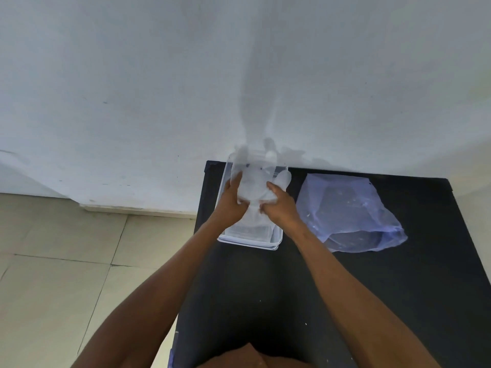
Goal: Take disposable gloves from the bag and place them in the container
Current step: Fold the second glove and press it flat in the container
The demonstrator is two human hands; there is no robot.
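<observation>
A clear plastic container (249, 241) stands at the far left of the black table. Above it I hold a thin, see-through disposable glove (253, 183), its fingers spread upward. My left hand (232, 201) grips the glove's left side, and my right hand (281, 207) grips its right side and cuff. Several flat gloves seem to lie inside the container, partly hidden by my hands. The bluish translucent bag (350, 211) lies crumpled to the right of the container, its mouth toward me.
The black table (398, 301) ends at a white wall (159, 88) just behind the container. The table's left edge runs right beside the container, with a tiled floor (66, 261) below.
</observation>
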